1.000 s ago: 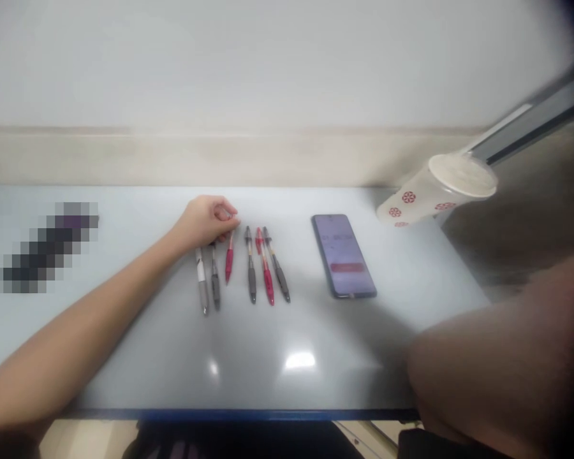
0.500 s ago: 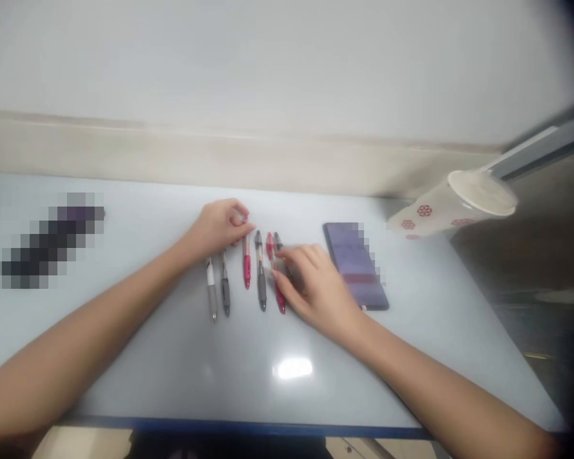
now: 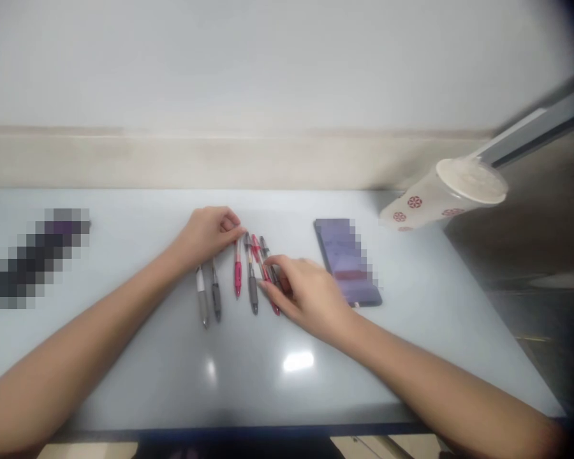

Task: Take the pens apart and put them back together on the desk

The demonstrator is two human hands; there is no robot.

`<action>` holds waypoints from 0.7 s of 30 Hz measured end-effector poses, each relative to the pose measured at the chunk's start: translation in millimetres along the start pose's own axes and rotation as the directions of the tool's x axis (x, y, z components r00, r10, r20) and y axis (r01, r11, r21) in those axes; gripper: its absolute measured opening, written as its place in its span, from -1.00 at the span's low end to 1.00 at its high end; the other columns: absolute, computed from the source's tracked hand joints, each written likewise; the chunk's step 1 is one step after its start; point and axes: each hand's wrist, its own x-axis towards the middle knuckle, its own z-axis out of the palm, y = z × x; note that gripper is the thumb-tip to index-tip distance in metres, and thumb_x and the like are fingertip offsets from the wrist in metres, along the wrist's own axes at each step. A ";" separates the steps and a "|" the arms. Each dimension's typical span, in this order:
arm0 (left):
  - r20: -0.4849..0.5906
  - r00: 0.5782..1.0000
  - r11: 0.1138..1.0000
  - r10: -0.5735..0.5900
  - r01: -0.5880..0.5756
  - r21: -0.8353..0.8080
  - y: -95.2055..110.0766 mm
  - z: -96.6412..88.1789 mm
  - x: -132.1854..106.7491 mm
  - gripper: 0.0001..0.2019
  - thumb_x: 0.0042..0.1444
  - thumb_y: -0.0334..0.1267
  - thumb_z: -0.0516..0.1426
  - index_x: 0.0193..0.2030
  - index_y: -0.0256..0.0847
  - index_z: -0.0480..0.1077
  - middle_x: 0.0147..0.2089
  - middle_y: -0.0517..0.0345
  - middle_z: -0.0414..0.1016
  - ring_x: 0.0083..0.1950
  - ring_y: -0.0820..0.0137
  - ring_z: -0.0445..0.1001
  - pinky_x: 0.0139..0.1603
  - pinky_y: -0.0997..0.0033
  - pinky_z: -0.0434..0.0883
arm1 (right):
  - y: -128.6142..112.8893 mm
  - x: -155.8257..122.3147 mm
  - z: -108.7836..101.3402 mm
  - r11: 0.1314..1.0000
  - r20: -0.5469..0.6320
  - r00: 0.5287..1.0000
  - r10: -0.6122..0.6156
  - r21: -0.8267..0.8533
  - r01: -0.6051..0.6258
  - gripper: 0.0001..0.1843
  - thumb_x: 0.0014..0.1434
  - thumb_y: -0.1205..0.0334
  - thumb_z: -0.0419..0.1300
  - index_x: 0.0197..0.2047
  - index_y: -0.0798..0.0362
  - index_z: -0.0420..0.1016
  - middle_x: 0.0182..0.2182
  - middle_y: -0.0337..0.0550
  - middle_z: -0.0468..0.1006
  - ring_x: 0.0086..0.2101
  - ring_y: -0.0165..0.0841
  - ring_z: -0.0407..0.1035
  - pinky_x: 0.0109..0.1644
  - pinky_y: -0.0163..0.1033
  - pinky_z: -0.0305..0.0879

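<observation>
Several pens lie side by side on the pale table [image 3: 172,376]. My left hand [image 3: 213,233] is closed, thumb and fingertips pinching at the top end of a red pen [image 3: 238,277]. A white-and-grey pen [image 3: 201,296] and a dark grey pen [image 3: 215,299] lie beneath it, their upper ends hidden. To the right rests a clear pen with a grey grip [image 3: 253,287]. My right hand [image 3: 310,290] has its thumb and bent index finger against a second red pen [image 3: 255,245], which slants. A black pen [image 3: 264,245] lies alongside, partly covered by those fingers.
A phone [image 3: 347,255] lies right of the pens, close to my right hand. A white paper cup [image 3: 435,197] with red flower prints stands at the right back. A blurred dark object [image 3: 33,258] lies at left. The wall [image 3: 220,162] borders the table's back.
The view has shifted slightly. The right-hand red pen and the black pen have come closer to the grey-grip pen, their tops slanting more to the left. My right hand has moved left with them.
</observation>
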 end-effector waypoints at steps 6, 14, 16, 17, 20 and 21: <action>0.015 1.000 1.000 0.010 -0.010 -0.023 1.5 -2.0 -1.3 -0.78 0.18 -0.05 0.25 -0.20 -0.15 0.53 -0.36 0.17 0.65 -0.31 0.27 0.60 -0.23 0.30 0.47 | 2.8 -0.3 1.5 0.999 0.014 1.000 -0.024 0.025 0.024 -0.78 0.45 0.13 0.22 0.05 0.08 0.45 -0.53 -0.33 0.51 -0.48 -0.35 0.34 -0.16 -0.19 0.26; 0.010 1.000 1.000 -0.017 0.017 -0.018 4.3 -3.7 0.1 -0.80 0.14 -0.06 0.28 -0.30 -0.14 0.52 -0.43 0.16 0.61 -0.41 0.31 0.53 -0.33 0.34 0.43 | 3.1 0.3 3.5 0.999 -0.012 1.000 0.020 0.047 -0.019 -0.76 0.48 0.09 0.19 0.05 0.07 0.45 -0.52 -0.32 0.53 -0.46 -0.34 0.38 -0.16 -0.20 0.28; 0.015 1.000 1.000 -0.019 0.019 -0.017 4.7 -3.7 -0.1 -0.80 0.13 -0.05 0.27 -0.32 -0.14 0.51 -0.45 0.17 0.60 -0.43 0.31 0.51 -0.35 0.35 0.42 | 3.1 0.6 4.0 0.999 -0.014 1.000 0.025 0.043 -0.024 -0.75 0.48 0.09 0.18 0.07 0.08 0.45 -0.50 -0.31 0.53 -0.47 -0.35 0.37 -0.15 -0.19 0.28; 0.019 1.000 1.000 -0.017 0.017 -0.014 4.9 -3.7 -0.2 -0.80 0.13 -0.05 0.27 -0.33 -0.14 0.50 -0.46 0.17 0.59 -0.44 0.31 0.51 -0.35 0.35 0.42 | 3.4 0.7 4.5 0.999 -0.013 1.000 0.023 0.042 -0.022 -0.75 0.48 0.10 0.18 0.08 0.09 0.44 -0.50 -0.31 0.53 -0.47 -0.36 0.36 -0.15 -0.19 0.28; 0.012 1.000 1.000 -0.008 0.008 0.005 5.3 -3.8 -0.7 -0.81 0.14 -0.06 0.26 -0.29 -0.14 0.51 -0.50 0.21 0.56 -0.45 0.31 0.50 -0.30 0.33 0.43 | 5.2 0.8 6.0 0.999 -0.016 1.000 0.011 0.053 -0.011 -0.74 0.49 0.10 0.17 0.08 0.11 0.44 -0.48 -0.31 0.53 -0.48 -0.38 0.34 -0.11 -0.17 0.29; 0.010 1.000 1.000 -0.006 0.006 0.011 5.4 -3.8 -0.9 -0.80 0.14 -0.06 0.26 -0.27 -0.14 0.52 -0.51 0.21 0.55 -0.44 0.31 0.50 -0.28 0.32 0.44 | 5.8 0.7 6.2 0.998 -0.018 1.000 0.007 0.062 -0.006 -0.74 0.49 0.10 0.17 0.08 0.11 0.44 -0.48 -0.31 0.53 -0.49 -0.39 0.33 -0.10 -0.17 0.29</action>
